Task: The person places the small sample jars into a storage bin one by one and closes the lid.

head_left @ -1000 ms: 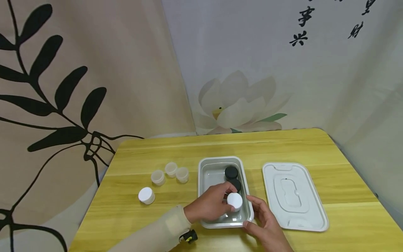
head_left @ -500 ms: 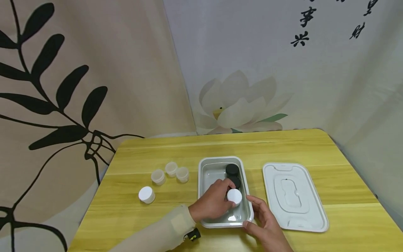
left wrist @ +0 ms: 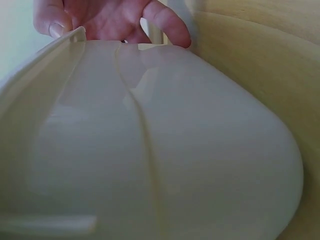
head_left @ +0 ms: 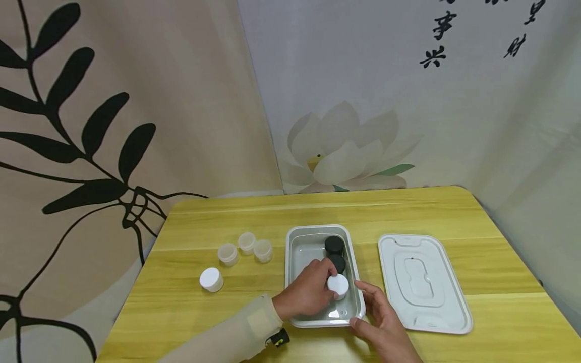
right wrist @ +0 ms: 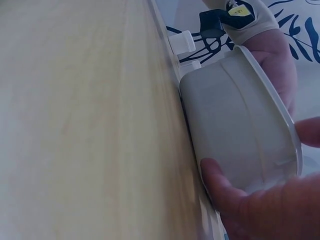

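Tray [head_left: 308, 249] on yellow wooden table [head_left: 159, 312] — leaf-print curtain [head_left: 190, 101], lotus-print cloth [head_left: 386, 60]

Indoors, room type unclear: printed drapes [head_left: 199, 101], table [head_left: 254, 214].

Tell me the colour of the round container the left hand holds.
White container, clearest in the head view.

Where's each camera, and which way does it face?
Head: on the head, facing forward and down; tray, table, left hand, right hand show.
Left wrist: worn there, facing the tray's outer wall; right hand shows.
Right wrist: worn there, facing the tray and table; right hand, left sleeve show.
Both wrist views share tray and right hand.
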